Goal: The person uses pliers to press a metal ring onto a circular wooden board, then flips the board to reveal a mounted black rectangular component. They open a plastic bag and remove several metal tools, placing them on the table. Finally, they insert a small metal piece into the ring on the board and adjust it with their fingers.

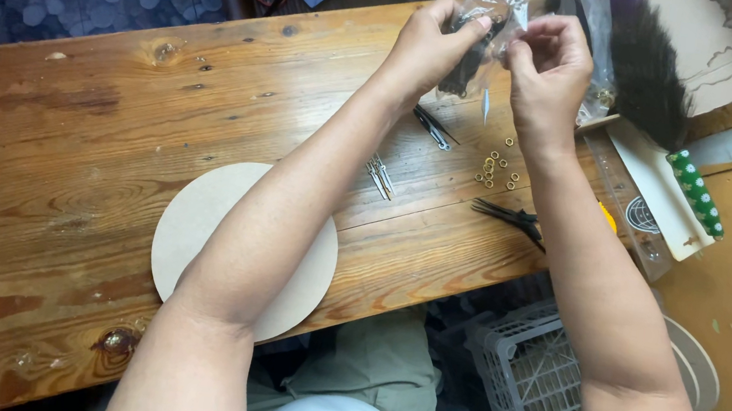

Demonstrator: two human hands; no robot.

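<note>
Clear plastic bag (487,27), dark pieces inside, sits at 12 o'clock above the wooden table (71,135), pinched between both hands: left hand (435,43) grips its left edge, right hand (547,65) its right. Small gold rings (496,168) lie below, round board (199,223) toward 8 o'clock.

Bare forearms with no sleeves, no rings or watch visible, olive-green trousers, white top
</note>
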